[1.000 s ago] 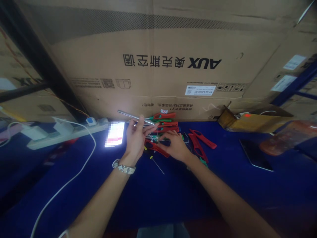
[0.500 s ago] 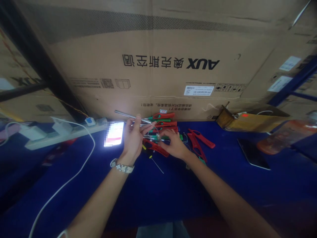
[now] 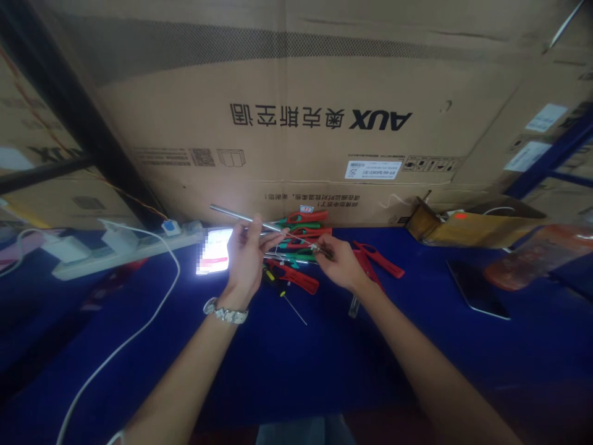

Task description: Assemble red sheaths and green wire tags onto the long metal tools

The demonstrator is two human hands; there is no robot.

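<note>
My left hand [image 3: 244, 262], with a watch at the wrist, is closed around a slim silver metal tube [image 3: 229, 213]. The tube slants from upper left down to the right, above the lighters. My right hand [image 3: 341, 262] pinches a small pale part [image 3: 315, 247] to the right of the tube. A thin wire [image 3: 299, 238] runs from the tube's right end towards that part. Behind and below the hands lie several red and green long-nosed lighters [image 3: 308, 217]. A red casing piece [image 3: 382, 261] rests right of my right hand.
A thin screwdriver [image 3: 294, 309] lies in front of the lighters. At left are a lit phone [image 3: 213, 252], a white power strip [image 3: 130, 253] and a cable [image 3: 155, 309]. At right are a dark phone [image 3: 477, 290], a bottle [image 3: 523, 259] and a cardboard tray [image 3: 486, 222]. Large cartons [image 3: 296, 74] stand behind.
My right hand has moved right and slightly up with the small part, and the wire between it and the tube is stretched out. My left hand has barely shifted.
</note>
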